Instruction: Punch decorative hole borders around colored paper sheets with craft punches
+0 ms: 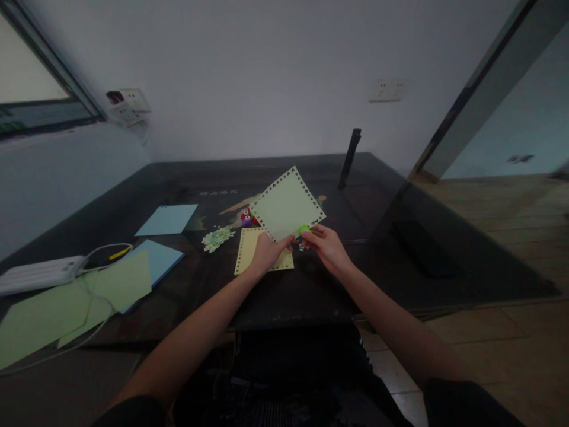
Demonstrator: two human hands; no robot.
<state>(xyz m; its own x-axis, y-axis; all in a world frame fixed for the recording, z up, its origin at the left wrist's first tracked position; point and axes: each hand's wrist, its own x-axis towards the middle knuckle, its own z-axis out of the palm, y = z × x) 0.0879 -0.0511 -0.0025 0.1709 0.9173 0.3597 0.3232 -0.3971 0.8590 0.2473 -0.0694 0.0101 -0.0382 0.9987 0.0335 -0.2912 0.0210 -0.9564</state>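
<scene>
My left hand (268, 252) pinches the near corner of a pale green paper sheet (287, 206) whose edges are punched with small holes, holding it tilted above the dark table (382, 225). My right hand (324, 244) is closed on a small green hole punch (304, 229) set against the sheet's near edge. Under the sheet lies a yellow punched sheet (249, 249) flat on the table. Red and purple punches (246, 219) sit just behind it, partly hidden by the green sheet.
A heap of punched paper bits (217, 238) lies left of the yellow sheet. Blue sheets (168, 219) and green sheets (66, 302) are spread at the left, with a white power strip (40, 273) and cable. A black upright object (349, 158) stands at the back.
</scene>
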